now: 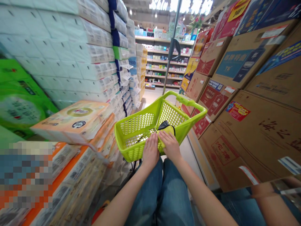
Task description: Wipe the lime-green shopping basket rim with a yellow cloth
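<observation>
A yellow-green shopping basket cart [134,124] with lattice sides stands in front of my knees, its handle at the upper right. On its near rim rests my left hand [151,149], fingers stretched out. Beside it, my right hand [169,144] lies with extended fingers over a yellow cloth-like item with black edging [168,128], which is draped at the rim. Whether the item is gripped does not show; the hand looks flat on it. The two hands are close together.
Tissue packs [101,66] are stacked high on the left, with an orange pack [75,117] lower down. Cardboard cartons [265,131] line the right side. A metal pole [172,34] rises behind the cart, and stocked shelves [164,61] stand at the back. Another person's legs [242,204] show at lower right.
</observation>
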The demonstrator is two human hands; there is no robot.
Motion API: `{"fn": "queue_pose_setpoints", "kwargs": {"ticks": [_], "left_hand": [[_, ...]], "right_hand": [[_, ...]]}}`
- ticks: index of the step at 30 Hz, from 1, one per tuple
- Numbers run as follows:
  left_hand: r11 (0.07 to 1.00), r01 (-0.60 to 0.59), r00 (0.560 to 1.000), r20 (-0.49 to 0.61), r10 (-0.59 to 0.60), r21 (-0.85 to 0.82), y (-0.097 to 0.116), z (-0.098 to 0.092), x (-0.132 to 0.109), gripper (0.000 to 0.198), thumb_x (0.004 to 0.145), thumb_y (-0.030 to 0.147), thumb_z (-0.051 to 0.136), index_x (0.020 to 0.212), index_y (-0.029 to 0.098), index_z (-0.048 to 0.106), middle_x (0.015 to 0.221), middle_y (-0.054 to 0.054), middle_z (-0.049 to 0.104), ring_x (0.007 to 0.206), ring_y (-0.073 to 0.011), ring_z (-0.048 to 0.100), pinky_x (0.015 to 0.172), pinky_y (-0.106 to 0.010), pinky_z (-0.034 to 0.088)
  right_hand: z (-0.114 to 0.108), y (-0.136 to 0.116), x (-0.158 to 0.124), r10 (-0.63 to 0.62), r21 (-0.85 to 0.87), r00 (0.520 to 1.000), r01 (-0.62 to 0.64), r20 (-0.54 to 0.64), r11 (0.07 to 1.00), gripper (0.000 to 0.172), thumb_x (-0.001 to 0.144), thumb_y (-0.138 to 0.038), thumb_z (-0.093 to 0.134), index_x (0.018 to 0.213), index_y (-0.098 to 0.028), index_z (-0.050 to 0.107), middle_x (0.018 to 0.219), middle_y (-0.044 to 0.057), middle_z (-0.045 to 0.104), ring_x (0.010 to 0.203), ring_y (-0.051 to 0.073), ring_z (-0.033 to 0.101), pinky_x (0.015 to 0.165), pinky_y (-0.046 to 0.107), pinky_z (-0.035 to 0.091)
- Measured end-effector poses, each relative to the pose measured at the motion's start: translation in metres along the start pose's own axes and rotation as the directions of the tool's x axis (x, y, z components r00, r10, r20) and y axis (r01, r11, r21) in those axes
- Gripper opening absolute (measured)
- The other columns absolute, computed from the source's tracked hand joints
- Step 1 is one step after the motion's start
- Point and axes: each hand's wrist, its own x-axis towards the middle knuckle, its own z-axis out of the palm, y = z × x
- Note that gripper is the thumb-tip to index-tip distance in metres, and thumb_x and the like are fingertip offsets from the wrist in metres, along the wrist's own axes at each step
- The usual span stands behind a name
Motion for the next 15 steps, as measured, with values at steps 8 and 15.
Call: {"fn": "queue_pose_setpoints", "kwargs": {"ticks": [8, 15], "left_hand": [[1.000, 0.000, 1.000, -0.014, 0.000, -0.024, 0.002, -0.002, 0.000, 0.079, 0.081, 0.015, 0.048, 0.153, 0.009, 0.015, 0.157, -0.013, 0.028, 0.147, -0.0247, 0.021, 0.120, -0.043, 0.020], [1.000, 0.009, 1.000, 0.004, -0.009, -0.004, 0.002, -0.001, 0.001, 0.075, 0.080, 0.014, 0.046, 0.151, 0.007, 0.021, 0.157, -0.012, 0.029, 0.146, -0.0244, 0.022, 0.120, -0.042, 0.020]], "right_hand": [[-0.073, 0.133, 0.012, 0.274, -0.165, 0.930, -0.319, -0.246, 0.933, 0.059, 0.073, -0.006, 0.045, 0.128, -0.024, 0.059, 0.134, 0.003, 0.061, 0.130, 0.021, 0.051, 0.118, 0.052, 0.016], [-0.006, 0.025, 0.008, 0.224, -0.059, 0.962, -0.235, -0.154, 0.970, 0.070, 0.067, -0.002, 0.046, 0.135, -0.016, 0.053, 0.139, 0.008, 0.055, 0.135, 0.024, 0.044, 0.115, 0.047, 0.028]]}}
